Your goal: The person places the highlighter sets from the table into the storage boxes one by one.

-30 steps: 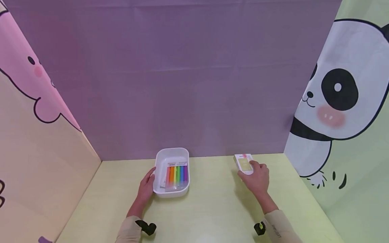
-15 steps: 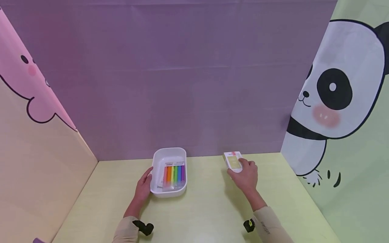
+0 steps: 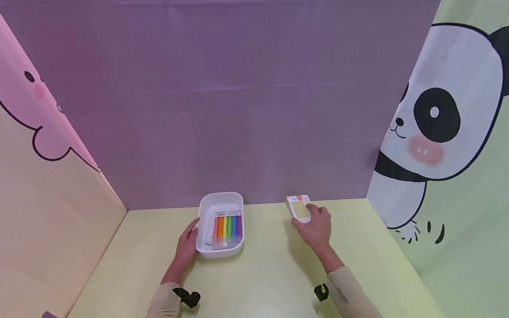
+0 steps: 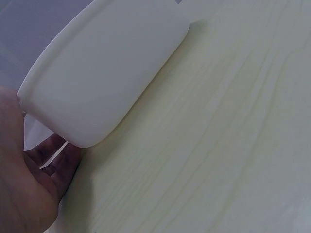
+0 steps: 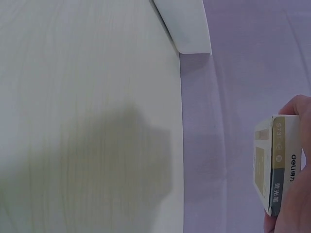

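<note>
My left hand (image 3: 187,244) holds a white plastic tray (image 3: 218,254) by its left wall, thumb at the rim and fingers low along the side. A clear pack of rainbow-coloured highlighters (image 3: 226,229) lies inside, overlapping a pale flat item at its lower left. To the right of the tray, my right hand (image 3: 317,227) grips a small white-and-tan highlighter box (image 3: 299,208) between thumb and fingers. In the right wrist view the box (image 5: 277,165) shows its printed side, held above the table, with part of the hand cut off by the frame.
A pale wood-grain table (image 3: 254,282) lies beneath both hands. Its back edge meets a purple cloth wall (image 3: 254,110). Side panels stand left and right, one with a pink cartoon animal (image 3: 24,97), the other with a panda (image 3: 445,110).
My right hand has carried the highlighter box leftward, closer to the tray. The left hand keeps its hold on the tray, and the head view has shifted slightly.
</note>
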`<action>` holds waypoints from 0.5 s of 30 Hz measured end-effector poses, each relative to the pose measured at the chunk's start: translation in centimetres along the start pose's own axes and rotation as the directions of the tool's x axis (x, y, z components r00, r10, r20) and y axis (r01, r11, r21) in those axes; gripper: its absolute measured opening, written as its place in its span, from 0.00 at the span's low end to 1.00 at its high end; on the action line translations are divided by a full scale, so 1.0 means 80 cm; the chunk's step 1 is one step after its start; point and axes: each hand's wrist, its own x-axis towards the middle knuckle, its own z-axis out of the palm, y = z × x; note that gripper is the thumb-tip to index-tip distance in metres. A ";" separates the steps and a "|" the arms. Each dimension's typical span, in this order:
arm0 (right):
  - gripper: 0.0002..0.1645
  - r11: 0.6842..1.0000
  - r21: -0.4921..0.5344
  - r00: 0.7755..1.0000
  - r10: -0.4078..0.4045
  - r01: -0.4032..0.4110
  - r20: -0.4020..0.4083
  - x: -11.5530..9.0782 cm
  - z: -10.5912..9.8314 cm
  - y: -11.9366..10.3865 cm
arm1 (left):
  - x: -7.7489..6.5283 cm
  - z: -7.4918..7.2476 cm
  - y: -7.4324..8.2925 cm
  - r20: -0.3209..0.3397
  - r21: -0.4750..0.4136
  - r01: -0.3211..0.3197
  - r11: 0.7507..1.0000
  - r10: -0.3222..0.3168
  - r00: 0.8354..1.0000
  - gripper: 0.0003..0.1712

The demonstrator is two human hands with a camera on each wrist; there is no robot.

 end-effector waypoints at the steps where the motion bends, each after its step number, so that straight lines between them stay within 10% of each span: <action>1: 0.36 1.000 -0.002 1.000 -0.006 0.006 -0.002 0.000 0.000 -0.002 | 0.001 0.000 0.000 0.001 -0.002 0.000 1.000 0.000 1.000 0.26; 15: 0.35 0.997 -0.024 0.998 -0.068 0.068 -0.002 0.001 0.003 -0.032 | -0.001 0.000 0.001 0.006 -0.016 -0.002 1.000 0.002 1.000 0.26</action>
